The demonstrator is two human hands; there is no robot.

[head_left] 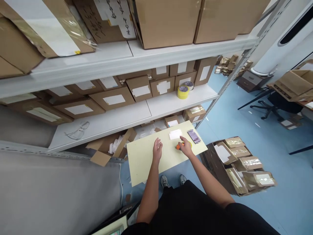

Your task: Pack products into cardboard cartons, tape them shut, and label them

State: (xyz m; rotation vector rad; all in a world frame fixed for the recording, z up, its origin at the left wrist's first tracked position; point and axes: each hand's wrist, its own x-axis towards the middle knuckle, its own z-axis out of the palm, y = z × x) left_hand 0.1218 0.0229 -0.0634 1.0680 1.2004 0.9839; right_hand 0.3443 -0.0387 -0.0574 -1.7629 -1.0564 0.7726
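My left hand (157, 150) hovers over the pale yellow tabletop (144, 163), its fingers apart and nothing in them. Over on the right side of the same top, my right hand (186, 147) is closed around what looks like a tape dispenser (178, 147), orange at one end; a bit of yellow shows beyond the hand. The hand hides most of it. Just behind lies a white paper slip (175, 134). A phone (194, 136) with a blurred-out screen rests to the right of the slip, near the hand.
Metal shelving (117, 120) loaded with cardboard boxes stands ahead. Rolls of yellow tape (183, 92) and clear glasses (79, 131) sit on its middle shelf. An open carton (113, 147) is at left below. A large box of taped parcels (241, 166) stands on the floor at right.
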